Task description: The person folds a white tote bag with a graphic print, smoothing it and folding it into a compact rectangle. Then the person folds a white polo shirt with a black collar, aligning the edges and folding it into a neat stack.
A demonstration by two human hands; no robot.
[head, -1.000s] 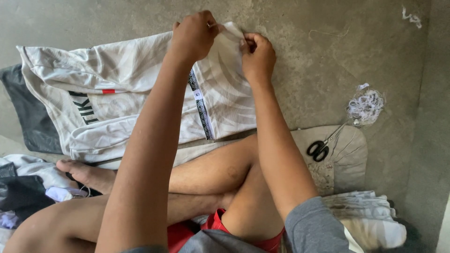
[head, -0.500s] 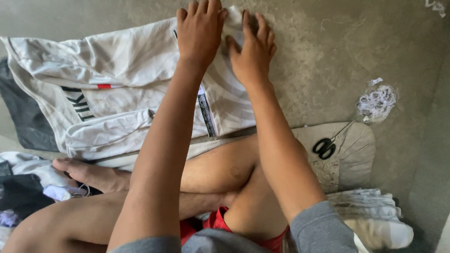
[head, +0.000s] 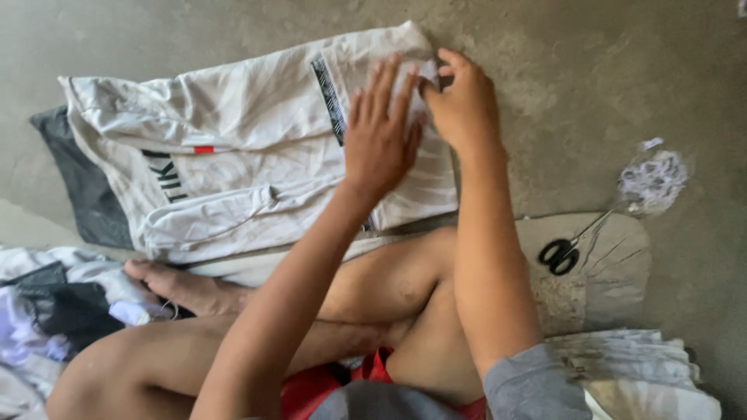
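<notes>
On the left lies one heap of crumpled clothes (head: 54, 311), then one dark grey cloth (head: 78, 183) under one white garment (head: 233, 155) spread flat on the concrete floor (head: 591, 70). The left hand (head: 381, 140) presses on it, grip open, fingers flat. The right hand (head: 464, 105) pinches its top edge, grip closed on the fabric. Further right, one pair of scissors (head: 562, 253) rests on one board (head: 615, 272), beside one tangle of thread (head: 652, 179).

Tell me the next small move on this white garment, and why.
Probably sweep the left hand flat along the white garment toward its bunched lower edge, while the right hand pins the top corner. The left palm already lies flat on the cloth, the right fingers pinch the corner, and folds and wrinkles show across the fabric on the concrete floor.
</notes>
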